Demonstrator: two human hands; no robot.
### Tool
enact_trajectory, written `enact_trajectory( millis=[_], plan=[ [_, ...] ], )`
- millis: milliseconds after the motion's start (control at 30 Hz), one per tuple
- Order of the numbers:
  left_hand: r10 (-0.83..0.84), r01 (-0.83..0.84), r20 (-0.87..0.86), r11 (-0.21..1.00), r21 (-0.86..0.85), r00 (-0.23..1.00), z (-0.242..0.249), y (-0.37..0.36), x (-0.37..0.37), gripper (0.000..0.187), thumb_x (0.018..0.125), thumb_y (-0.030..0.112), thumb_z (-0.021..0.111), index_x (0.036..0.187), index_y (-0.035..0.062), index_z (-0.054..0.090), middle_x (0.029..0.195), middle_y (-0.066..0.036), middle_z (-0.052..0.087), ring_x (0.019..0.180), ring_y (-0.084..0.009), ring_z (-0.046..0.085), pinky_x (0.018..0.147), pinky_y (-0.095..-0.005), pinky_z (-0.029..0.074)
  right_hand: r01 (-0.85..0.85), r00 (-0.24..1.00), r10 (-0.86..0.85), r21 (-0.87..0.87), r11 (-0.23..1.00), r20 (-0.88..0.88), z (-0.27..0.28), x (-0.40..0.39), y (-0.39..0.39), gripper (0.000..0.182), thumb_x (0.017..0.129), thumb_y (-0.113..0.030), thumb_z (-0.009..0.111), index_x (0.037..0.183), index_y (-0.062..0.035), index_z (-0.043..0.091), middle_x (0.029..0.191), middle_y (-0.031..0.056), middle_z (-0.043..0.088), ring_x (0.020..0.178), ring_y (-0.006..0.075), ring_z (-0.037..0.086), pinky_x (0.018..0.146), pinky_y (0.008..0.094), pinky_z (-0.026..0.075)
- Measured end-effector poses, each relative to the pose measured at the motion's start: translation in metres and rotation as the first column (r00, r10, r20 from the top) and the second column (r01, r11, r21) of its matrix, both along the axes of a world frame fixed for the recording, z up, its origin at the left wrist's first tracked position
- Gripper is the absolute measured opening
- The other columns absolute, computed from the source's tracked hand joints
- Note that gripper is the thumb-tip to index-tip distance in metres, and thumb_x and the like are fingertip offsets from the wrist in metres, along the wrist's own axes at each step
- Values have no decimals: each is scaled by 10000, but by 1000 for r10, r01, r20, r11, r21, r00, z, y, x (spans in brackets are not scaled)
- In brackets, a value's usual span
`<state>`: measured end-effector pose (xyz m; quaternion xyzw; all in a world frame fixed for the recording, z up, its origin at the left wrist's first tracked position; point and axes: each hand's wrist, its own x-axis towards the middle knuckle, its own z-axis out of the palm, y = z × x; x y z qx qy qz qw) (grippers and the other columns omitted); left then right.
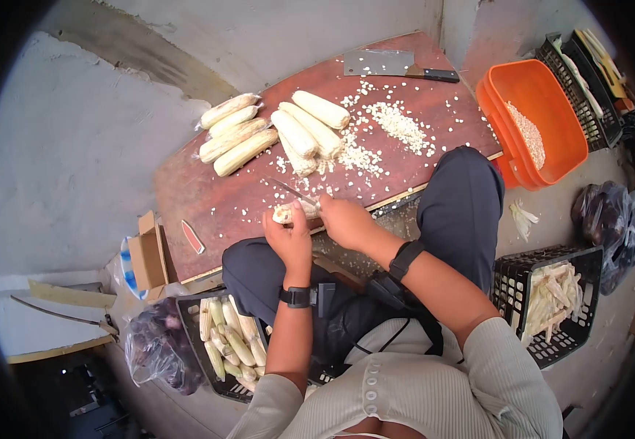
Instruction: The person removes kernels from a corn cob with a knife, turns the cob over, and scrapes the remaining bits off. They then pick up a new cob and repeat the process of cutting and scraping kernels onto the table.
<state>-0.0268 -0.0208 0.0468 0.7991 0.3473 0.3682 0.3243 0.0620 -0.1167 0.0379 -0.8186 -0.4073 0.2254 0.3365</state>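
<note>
My left hand (288, 238) is closed around an ear of corn (283, 214) close to the table's front edge, partly hidden by my fingers. My right hand (344, 222) grips a knife (293, 192), its narrow blade pointing up and left over the tabletop; its handle is hidden in my fist. Just beyond the blade lies a pile of whitish ears of corn (310, 128). Loose corn kernels (400, 129) are scattered beside and in front of that pile. Further left, several ears in clear plastic wrap (235, 135) lie side by side.
A cleaver (379, 64) rests at the back of the reddish table (178, 183). An orange bucket (577, 132) holding kernels stands at the right. Black crates hold unpeeled ears (233, 340) and stripped cobs (551, 296). A red-and-white pointed object (193, 237) lies front left.
</note>
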Motion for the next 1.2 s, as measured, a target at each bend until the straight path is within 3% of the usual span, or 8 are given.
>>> enact_trajectory(
  millis=[67,200,433,633,733,933,1033,1200],
  plan=[
    [3,-2,37,1000,-23,999,-3,0,0,295,851,212,670,801,-39,523,788,-153,514,687,-299,510,657,-402,413,34,992,-8,207,978,-125,-21,4,-1,213,865,-167,557,930,27,495,806,219,628,796,420,617,700,487,484],
    [115,-102,57,975,-196,992,-3,5,-5,304,859,224,666,800,-42,530,796,-158,525,714,-295,519,676,-397,418,196,957,-140,211,958,-255,-1,0,-20,227,904,-198,534,932,21,481,838,242,616,819,439,593,714,511,454],
    [94,-92,25,993,-74,995,11,3,-9,329,849,252,678,799,-46,547,814,-171,545,740,-313,528,695,-409,416,73,984,-84,72,995,160,16,-28,-46,230,941,-242,484,929,-12,491,697,200,617,653,390,618,583,489,477],
    [110,-104,16,973,-208,994,8,5,-10,349,824,267,705,805,-49,558,805,-177,547,725,-316,537,687,-410,424,48,959,-35,-40,998,281,12,-39,-49,220,943,-238,492,910,-21,491,631,151,614,585,329,630,529,435,496],
    [107,-84,29,898,-431,994,15,1,-6,350,814,265,712,790,-49,561,790,-172,555,711,-319,545,673,-415,430,61,946,-34,-75,995,323,12,-40,-50,218,941,-236,502,910,-20,487,624,141,615,578,313,637,519,417,502],
    [73,-77,-38,993,-93,997,7,1,-2,310,788,227,708,778,-49,566,775,-179,573,682,-342,556,647,-421,440,80,948,-37,-122,989,316,4,-39,-42,159,894,-163,517,898,-6,492,629,140,622,575,303,646,517,402,512],
    [99,-104,-61,991,-81,993,7,2,-2,257,800,192,705,797,-33,582,748,-132,616,662,-227,581,649,-366,460,72,955,-22,-159,985,295,11,-35,-37,129,871,-127,483,886,-2,510,666,155,640,602,312,656,525,418,517],
    [4,-2,-74,1000,23,997,15,-8,1,278,768,185,699,754,-39,536,747,-173,561,678,-329,545,635,-411,437,61,973,-17,-183,981,232,5,-29,-18,145,869,-123,462,897,5,523,729,190,657,644,328,665,543,431,524]
  ],
)
